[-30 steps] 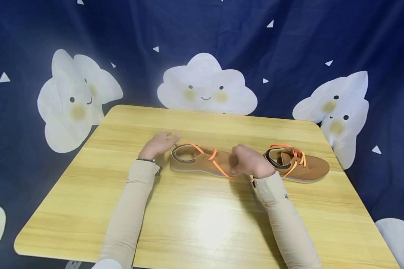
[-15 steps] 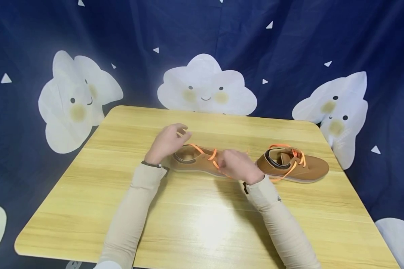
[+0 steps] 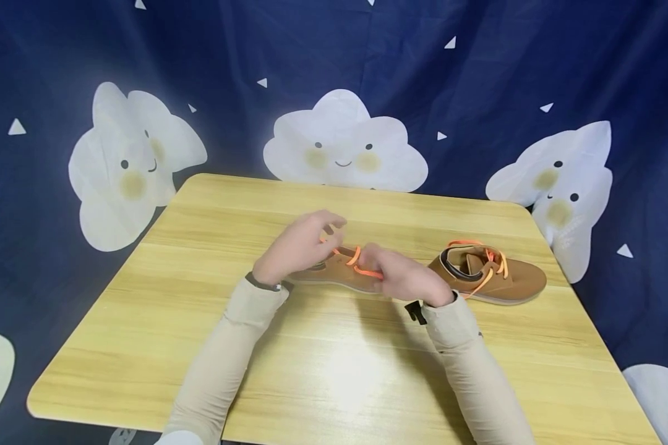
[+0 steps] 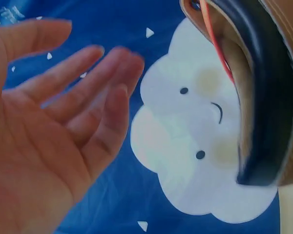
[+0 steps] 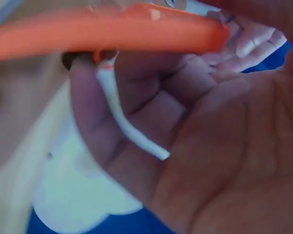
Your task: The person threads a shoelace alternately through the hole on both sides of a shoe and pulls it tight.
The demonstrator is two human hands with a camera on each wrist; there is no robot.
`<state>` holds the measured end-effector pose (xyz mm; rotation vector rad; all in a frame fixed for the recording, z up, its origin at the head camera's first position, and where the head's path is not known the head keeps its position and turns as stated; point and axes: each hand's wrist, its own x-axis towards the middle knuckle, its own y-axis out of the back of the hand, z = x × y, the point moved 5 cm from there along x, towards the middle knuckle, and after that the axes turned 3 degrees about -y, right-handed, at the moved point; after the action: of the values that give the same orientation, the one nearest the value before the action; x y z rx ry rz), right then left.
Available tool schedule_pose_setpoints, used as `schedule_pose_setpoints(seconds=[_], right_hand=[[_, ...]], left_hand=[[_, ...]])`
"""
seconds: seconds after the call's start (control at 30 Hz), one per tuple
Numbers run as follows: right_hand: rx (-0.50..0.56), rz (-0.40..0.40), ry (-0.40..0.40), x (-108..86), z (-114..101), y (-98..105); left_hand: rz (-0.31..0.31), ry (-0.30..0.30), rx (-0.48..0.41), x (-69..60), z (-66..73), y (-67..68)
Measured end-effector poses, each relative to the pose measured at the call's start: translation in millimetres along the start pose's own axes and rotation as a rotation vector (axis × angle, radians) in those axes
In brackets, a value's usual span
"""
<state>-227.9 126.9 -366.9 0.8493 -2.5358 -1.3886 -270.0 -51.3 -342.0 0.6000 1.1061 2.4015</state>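
Observation:
In the head view a brown shoe [image 3: 342,272] with orange laces lies on the table, partly covered by both hands. My left hand [image 3: 306,244] hovers over its opening. Seen from the left wrist, the left hand [image 4: 63,117] has loosely bent fingers and an empty palm, beside the shoe's dark padded collar [image 4: 268,92]. At the lacing, my right hand [image 3: 403,275] has its fingers curled round an orange shoelace [image 3: 370,272]. In the right wrist view that shoelace [image 5: 107,36] crosses in front of the fingers, and a white-tipped lace end [image 5: 136,134] hangs before the palm.
A second brown shoe [image 3: 512,281], also with orange laces, stands to the right, its toe pointing right. Both rest on a light wood table [image 3: 312,371]. A dark blue curtain [image 3: 228,49] with cloud faces hangs behind the table's far edge.
My left hand has moved right, from behind the heel to over the shoe's opening. My right hand has shifted left from the toe to the lacing, and the lace beside it now runs higher.

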Motion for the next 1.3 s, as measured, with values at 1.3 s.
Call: schedule_pose_setpoints(seconds=[1.3], right_hand=[[0.193, 0.457, 0.038, -19.1, 3, 46]], left_hand=[[-0.259, -0.288, -0.297, 5.2, 13.4, -44.8]])
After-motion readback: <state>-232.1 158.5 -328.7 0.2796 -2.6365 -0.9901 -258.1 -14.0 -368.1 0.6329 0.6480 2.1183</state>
